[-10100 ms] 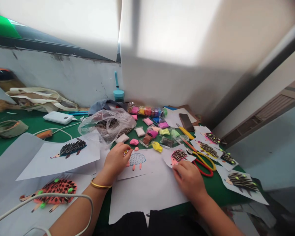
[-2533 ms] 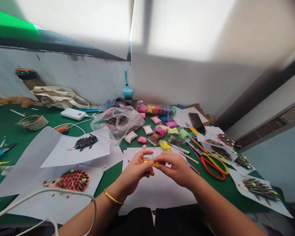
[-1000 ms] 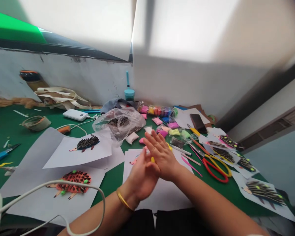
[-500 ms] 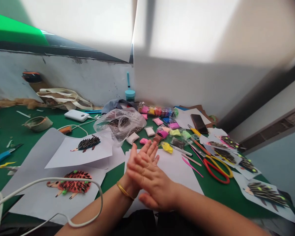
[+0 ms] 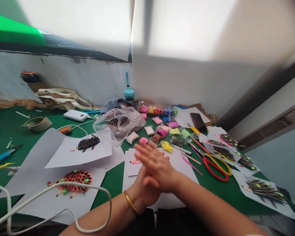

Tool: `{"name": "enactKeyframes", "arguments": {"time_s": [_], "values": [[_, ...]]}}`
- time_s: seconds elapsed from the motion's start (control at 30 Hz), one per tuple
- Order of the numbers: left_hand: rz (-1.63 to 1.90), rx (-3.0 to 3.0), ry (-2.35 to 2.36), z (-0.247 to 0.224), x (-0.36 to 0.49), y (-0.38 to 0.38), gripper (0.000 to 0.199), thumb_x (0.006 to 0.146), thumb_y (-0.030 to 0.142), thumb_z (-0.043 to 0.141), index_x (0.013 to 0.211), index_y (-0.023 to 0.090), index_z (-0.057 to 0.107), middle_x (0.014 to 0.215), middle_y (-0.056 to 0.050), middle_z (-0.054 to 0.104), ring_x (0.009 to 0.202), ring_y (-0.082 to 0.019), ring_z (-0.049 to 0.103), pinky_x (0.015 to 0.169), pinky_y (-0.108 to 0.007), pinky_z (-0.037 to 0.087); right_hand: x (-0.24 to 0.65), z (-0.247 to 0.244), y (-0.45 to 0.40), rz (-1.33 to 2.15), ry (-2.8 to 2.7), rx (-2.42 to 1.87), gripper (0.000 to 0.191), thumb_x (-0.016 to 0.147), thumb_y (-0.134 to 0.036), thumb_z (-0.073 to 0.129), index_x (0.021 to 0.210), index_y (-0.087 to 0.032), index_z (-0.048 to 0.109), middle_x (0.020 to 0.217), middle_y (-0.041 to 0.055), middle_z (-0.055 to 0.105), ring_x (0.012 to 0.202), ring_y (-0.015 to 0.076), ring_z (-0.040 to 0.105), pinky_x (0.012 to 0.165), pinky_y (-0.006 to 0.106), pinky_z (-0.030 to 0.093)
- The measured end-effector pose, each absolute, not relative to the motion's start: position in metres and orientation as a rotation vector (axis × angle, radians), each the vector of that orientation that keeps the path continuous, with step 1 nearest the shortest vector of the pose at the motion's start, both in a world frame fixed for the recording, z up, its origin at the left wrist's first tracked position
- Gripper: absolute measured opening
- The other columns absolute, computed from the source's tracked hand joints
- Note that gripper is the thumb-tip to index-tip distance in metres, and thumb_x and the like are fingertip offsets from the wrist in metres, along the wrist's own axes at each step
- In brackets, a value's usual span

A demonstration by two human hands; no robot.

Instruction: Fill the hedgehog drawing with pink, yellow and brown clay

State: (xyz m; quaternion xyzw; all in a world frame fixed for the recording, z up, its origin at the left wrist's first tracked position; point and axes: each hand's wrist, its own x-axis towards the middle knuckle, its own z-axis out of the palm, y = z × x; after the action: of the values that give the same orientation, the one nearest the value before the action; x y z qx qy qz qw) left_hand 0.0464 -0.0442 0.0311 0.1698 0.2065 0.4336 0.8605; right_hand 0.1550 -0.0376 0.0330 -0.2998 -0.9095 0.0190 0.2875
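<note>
In the head view my right hand (image 5: 163, 170) lies across my left hand (image 5: 147, 195), palm against palm, above a white paper sheet (image 5: 184, 183). The right fingers are stretched out and slightly blurred. Most of the left hand is covered, and whether anything sits between the palms is hidden. A gold bangle (image 5: 130, 202) circles the left wrist. Just behind the hands, a pink clay animal head (image 5: 135, 161) with a pointed snout rests on a small paper piece (image 5: 133, 171), partly covered by my fingers. A yellow clay packet (image 5: 166, 146) lies close behind the hands.
Several coloured clay packets (image 5: 174, 131) and a plastic bag (image 5: 118, 126) of dark pieces lie behind. Scissors (image 5: 215, 168) and a pink tool (image 5: 191, 165) are at right, beside several hedgehog pictures (image 5: 265, 193). At left are a pink hedgehog (image 5: 76, 180) and a white cable (image 5: 71, 188).
My hands have shifted against each other, the right one sliding up and forward over the left. The pink animal head on its paper piece, hidden before, now shows behind them.
</note>
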Motion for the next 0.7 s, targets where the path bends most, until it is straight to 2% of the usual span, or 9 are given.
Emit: {"name": "enactKeyframes", "arguments": {"time_s": [0.07, 0.13, 0.23, 0.27, 0.37, 0.43, 0.5, 0.6, 0.7], "values": [[0.848, 0.339, 0.345, 0.040, 0.044, -0.048, 0.059, 0.096, 0.059, 0.033, 0.141, 0.024, 0.048, 0.144, -0.007, 0.051, 0.140, -0.026, 0.040, 0.118, -0.045, 0.029, 0.164, 0.033, -0.028, 0.064, -2.352, -0.872, 0.064, 0.098, -0.057, 0.037, 0.152, -0.023, 0.032, 0.158, 0.0069, 0.033, 0.150, 0.0276, 0.016, 0.123, 0.053, 0.011], [0.856, 0.281, 0.345, 0.051, 0.032, -0.042, 0.067, 0.094, 0.066, 0.028, 0.140, 0.021, 0.048, 0.143, -0.010, 0.052, 0.136, -0.027, 0.045, 0.114, -0.046, 0.035, 0.173, 0.028, -0.026, 0.123, -2.424, -0.776, 0.057, 0.099, -0.046, 0.044, 0.150, -0.023, 0.035, 0.155, 0.0085, 0.038, 0.149, 0.0271, 0.021, 0.121, 0.054, 0.015], [0.995, 0.244, 0.417, 0.061, 0.010, -0.026, 0.068, 0.094, 0.070, 0.026, 0.139, 0.023, 0.047, 0.144, -0.009, 0.051, 0.134, -0.024, 0.047, 0.111, -0.042, 0.039, 0.185, 0.017, -0.036, 0.213, -2.330, -0.709, 0.041, 0.098, -0.017, 0.042, 0.138, -0.027, 0.047, 0.145, 0.0079, 0.052, 0.137, 0.0205, 0.045, 0.117, 0.049, 0.028], [1.021, 0.265, 0.436, 0.063, 0.005, -0.021, 0.067, 0.094, 0.069, 0.027, 0.137, 0.023, 0.049, 0.144, -0.010, 0.051, 0.135, -0.023, 0.047, 0.111, -0.041, 0.040, 0.189, 0.014, -0.040, 0.255, -2.249, -0.751, 0.039, 0.097, -0.014, 0.042, 0.132, -0.028, 0.051, 0.136, 0.0065, 0.060, 0.130, 0.0196, 0.052, 0.115, 0.048, 0.033], [1.129, 0.434, 0.534, 0.060, -0.003, -0.016, 0.057, 0.097, 0.062, 0.031, 0.130, 0.021, 0.055, 0.143, -0.010, 0.052, 0.134, -0.021, 0.047, 0.111, -0.038, 0.039, 0.205, 0.010, -0.041, 0.404, -1.908, -1.071, 0.027, 0.096, -0.025, 0.052, 0.122, -0.026, 0.057, 0.118, 0.0076, 0.068, 0.111, 0.0228, 0.063, 0.098, 0.043, 0.050], [1.141, 0.595, 0.641, 0.054, -0.003, -0.019, 0.053, 0.098, 0.058, 0.033, 0.125, 0.021, 0.059, 0.140, -0.011, 0.054, 0.132, -0.023, 0.049, 0.109, -0.039, 0.041, 0.215, 0.008, -0.035, 0.494, -1.765, -1.221, 0.028, 0.095, -0.033, 0.053, 0.121, -0.026, 0.059, 0.116, 0.0083, 0.067, 0.107, 0.0243, 0.065, 0.093, 0.041, 0.053], [1.084, 0.846, 0.799, 0.045, -0.003, -0.026, 0.049, 0.098, 0.056, 0.036, 0.119, 0.020, 0.062, 0.134, -0.013, 0.058, 0.126, -0.026, 0.054, 0.103, -0.045, 0.046, 0.222, 0.006, -0.026, 0.590, -1.719, -1.272, 0.033, 0.095, -0.036, 0.052, 0.125, -0.026, 0.058, 0.119, 0.0084, 0.065, 0.106, 0.0245, 0.065, 0.092, 0.041, 0.053], [0.994, 1.665, 1.037, 0.028, -0.002, -0.039, 0.028, 0.093, 0.041, 0.054, 0.106, 0.020, 0.068, 0.117, -0.011, 0.066, 0.115, -0.028, 0.058, 0.100, -0.048, 0.046, 0.226, 0.000, -0.016, 0.748, -1.647, -1.278, 0.036, 0.094, -0.040, 0.052, 0.126, -0.025, 0.059, 0.120, 0.0090, 0.061, 0.098, 0.0221, 0.067, 0.087, 0.039, 0.055], [0.733, 2.415, 0.955, 0.010, 0.001, -0.052, 0.026, 0.090, 0.031, 0.058, 0.114, 0.023, 0.066, 0.124, -0.009, 0.065, 0.118, -0.030, 0.056, 0.104, -0.052, 0.041, 0.226, -0.010, -0.009, 0.930, -1.466, -1.289, 0.038, 0.093, -0.047, 0.053, 0.121, -0.023, 0.060, 0.116, 0.0089, 0.061, 0.088, 0.0196, 0.069, 0.079, 0.036, 0.056]]}}
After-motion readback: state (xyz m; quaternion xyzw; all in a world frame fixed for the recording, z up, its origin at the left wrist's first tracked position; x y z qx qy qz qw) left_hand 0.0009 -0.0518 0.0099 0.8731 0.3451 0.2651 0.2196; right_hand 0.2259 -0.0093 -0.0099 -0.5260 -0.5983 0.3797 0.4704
